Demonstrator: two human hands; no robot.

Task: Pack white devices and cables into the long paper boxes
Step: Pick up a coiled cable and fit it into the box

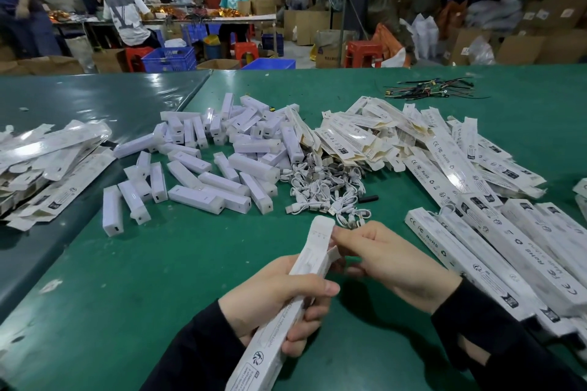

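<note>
A long white paper box [305,267] slants up from the bottom centre over the green table [178,263]. My left hand [279,298] grips its middle, thumb lying across the top. My right hand [381,260] pinches the box's upper end near the flap. A heap of white devices [222,155] lies in the middle of the table. Just beyond my hands is a tangle of white cables [327,190]. What is inside the held box is hidden.
Flat unfolded boxes [397,136] are piled at the right rear. Closed long boxes [508,257] lie in a row at the right, and more packs [47,162] at the left. Dark cable ties [428,90] lie far right. People sit at a distant table.
</note>
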